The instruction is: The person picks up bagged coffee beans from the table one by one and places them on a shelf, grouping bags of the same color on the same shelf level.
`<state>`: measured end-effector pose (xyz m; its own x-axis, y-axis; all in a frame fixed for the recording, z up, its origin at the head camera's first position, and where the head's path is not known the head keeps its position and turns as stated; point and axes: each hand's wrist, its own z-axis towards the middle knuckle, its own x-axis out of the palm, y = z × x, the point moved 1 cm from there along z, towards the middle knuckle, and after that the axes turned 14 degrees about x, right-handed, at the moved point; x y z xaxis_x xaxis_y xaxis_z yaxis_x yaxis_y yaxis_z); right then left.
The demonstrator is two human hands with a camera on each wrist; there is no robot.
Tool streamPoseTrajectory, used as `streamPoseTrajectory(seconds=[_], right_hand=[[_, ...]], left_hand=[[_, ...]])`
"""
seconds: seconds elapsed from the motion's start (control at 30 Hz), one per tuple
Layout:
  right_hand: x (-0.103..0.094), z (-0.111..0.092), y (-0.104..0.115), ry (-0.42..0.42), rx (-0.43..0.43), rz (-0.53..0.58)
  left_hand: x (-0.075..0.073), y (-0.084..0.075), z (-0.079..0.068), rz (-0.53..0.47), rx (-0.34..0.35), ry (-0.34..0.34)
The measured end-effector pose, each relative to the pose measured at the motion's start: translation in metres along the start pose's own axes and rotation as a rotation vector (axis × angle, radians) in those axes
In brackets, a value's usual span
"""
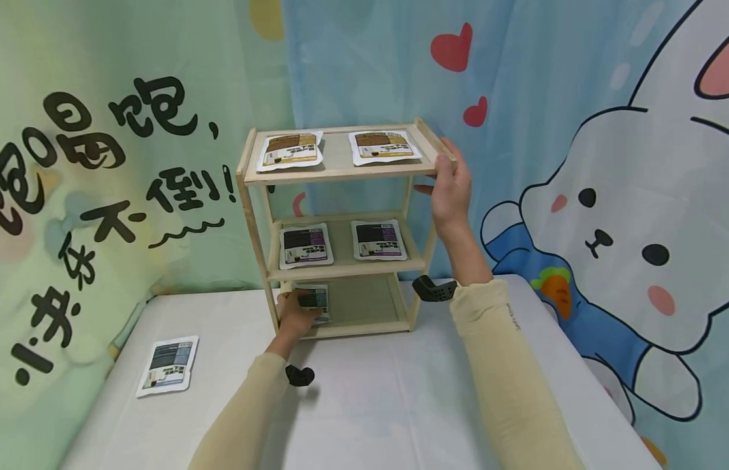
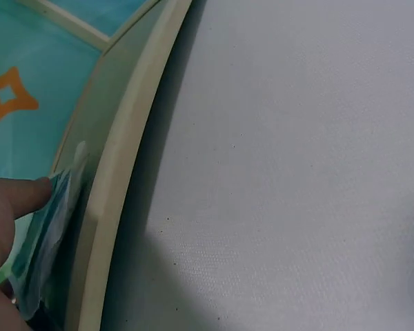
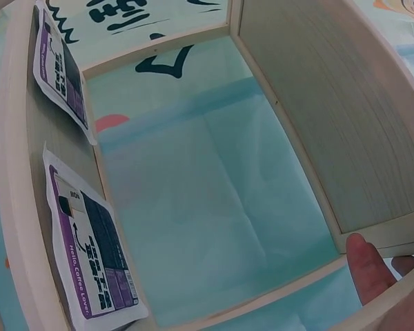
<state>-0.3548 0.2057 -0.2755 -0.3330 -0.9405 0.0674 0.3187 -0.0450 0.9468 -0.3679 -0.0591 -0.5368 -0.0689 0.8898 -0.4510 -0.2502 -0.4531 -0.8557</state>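
Note:
A three-tier wooden shelf rack (image 1: 346, 270) stands on the table. My left hand (image 1: 296, 316) reaches onto the left of its bottom tier and holds a blue-green labelled coffee packet (image 1: 320, 300). In the left wrist view the thumb lies on the packet (image 2: 52, 231), close to the wooden edge. My right hand (image 1: 452, 196) grips the right end of the top tier, fingertips showing under it in the right wrist view. Two brown-and-yellow packets, one left (image 1: 290, 151) and one right (image 1: 385, 146), lie on the top tier. The middle tier bears two purple packets (image 3: 93, 252).
Another blue-labelled packet (image 1: 168, 365) lies on the white-covered table (image 1: 364, 405), left of the rack. Printed curtains (image 1: 364, 72) hang close behind the rack and along both sides. A black wrist-camera mount (image 1: 433, 288) sits at the right wrist.

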Motion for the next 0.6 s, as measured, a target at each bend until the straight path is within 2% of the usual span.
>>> streamPoseTrajectory(seconds=[0.3,0.43,0.6], right_hand=[[0.001,-0.001,0.001,-0.017,0.007,-0.017],[0.001,0.0,0.001,-0.017,0.0,-0.026],[0.001,0.0,0.001,-0.007,-0.001,-0.031]], left_hand=[[0.001,-0.005,-0.002,-0.024,0.056,-0.088],[0.0,-0.013,0.0,-0.021,0.099,-0.086],[-0.004,-0.029,-0.002,-0.078,0.118,-0.041]])
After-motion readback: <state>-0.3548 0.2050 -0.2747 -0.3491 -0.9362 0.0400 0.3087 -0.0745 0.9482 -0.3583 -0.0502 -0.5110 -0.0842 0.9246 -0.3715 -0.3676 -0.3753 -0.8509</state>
